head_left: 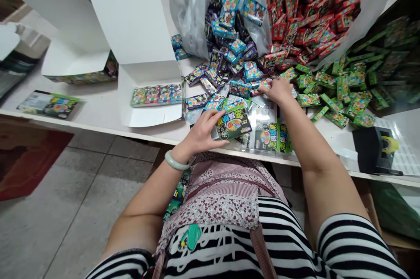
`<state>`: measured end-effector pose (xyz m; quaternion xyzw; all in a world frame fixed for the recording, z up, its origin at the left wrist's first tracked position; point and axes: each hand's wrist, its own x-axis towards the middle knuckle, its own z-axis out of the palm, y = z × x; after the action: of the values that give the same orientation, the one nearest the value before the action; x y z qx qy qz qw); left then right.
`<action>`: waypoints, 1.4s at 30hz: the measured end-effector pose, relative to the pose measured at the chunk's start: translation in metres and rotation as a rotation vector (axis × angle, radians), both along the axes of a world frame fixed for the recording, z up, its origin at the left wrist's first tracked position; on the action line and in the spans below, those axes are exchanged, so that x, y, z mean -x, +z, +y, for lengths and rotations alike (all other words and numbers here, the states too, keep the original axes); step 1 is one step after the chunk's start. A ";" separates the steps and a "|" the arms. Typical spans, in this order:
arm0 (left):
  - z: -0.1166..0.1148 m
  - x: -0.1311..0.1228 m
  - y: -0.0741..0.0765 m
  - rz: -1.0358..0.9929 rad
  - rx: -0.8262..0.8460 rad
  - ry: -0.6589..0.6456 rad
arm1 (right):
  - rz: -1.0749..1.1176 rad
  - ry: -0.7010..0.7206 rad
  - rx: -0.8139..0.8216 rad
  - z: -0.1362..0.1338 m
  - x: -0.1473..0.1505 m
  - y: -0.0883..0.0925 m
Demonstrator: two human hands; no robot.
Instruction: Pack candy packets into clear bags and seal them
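My left hand [206,132] grips the left part of a flat black-and-green candy bag [235,125], with its thumb at the lower edge. Farther right, my right hand [278,90] has its fingers closed at a small red candy box [265,82]. Just beside these fingers lies a blue candy box [240,89]. Below my right forearm, more flat printed candy bags [267,136] lie along the table edge. Part of the bag under my left hand is hidden.
Clear plastic sacks spill blue and purple boxes [226,29] and red boxes [308,20]. Green boxes [343,82] lie heaped at right, near a black tape dispenser [370,150]. An open white carton [144,73] holds a row of small boxes [156,95]. Another bag [49,104] lies far left.
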<state>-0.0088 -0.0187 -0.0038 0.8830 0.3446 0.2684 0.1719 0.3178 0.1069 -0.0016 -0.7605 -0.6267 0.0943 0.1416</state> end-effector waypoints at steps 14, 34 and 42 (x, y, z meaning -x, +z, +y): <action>0.003 0.002 -0.004 -0.032 0.014 0.001 | -0.042 0.157 -0.008 -0.014 0.024 -0.002; 0.002 0.003 0.002 -0.046 -0.053 0.020 | -0.296 0.718 0.138 -0.102 -0.017 0.062; -0.003 0.010 0.003 -0.037 -0.038 0.035 | 0.079 0.249 -0.209 -0.140 -0.055 0.065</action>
<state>-0.0192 -0.0219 -0.0005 0.8748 0.3515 0.2942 0.1567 0.3732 -0.0330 0.0629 -0.6539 -0.7163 0.0750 0.2319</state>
